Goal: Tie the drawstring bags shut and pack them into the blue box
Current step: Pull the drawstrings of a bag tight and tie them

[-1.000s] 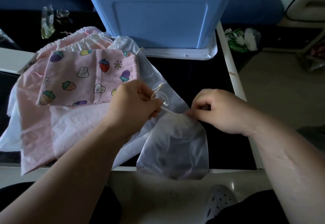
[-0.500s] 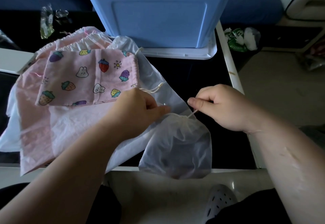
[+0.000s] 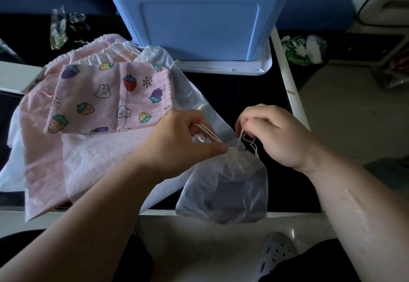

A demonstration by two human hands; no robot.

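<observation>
A small sheer white drawstring bag (image 3: pixel 223 188) hangs over the table's near edge, its neck gathered tight. My left hand (image 3: pixel 177 140) grips the left drawstring cords just left of the neck. On the other side, my right hand (image 3: pixel 274 133) pinches the right cords, which run down to the gathered neck. A pile of drawstring bags lies to the left: a pink one printed with strawberries and rabbits (image 3: pixel 110 96) on top of plain pink (image 3: pixel 44 149) and white ones. The blue box (image 3: pixel 199 14) stands at the back of the table on a white lid (image 3: pixel 243 68).
The dark table (image 3: pixel 232 96) has a white right rim (image 3: pixel 287 87). Small clear packets (image 3: pixel 58 29) lie at the back left. A bag of rubbish (image 3: pixel 303 49) sits on the floor to the right. A white perforated shoe (image 3: pixel 276 257) shows below the table edge.
The bag's neck has been drawn closed. Both hands have shifted their hold on the cords and come closer to the neck, the right hand now lifting its cords above it.
</observation>
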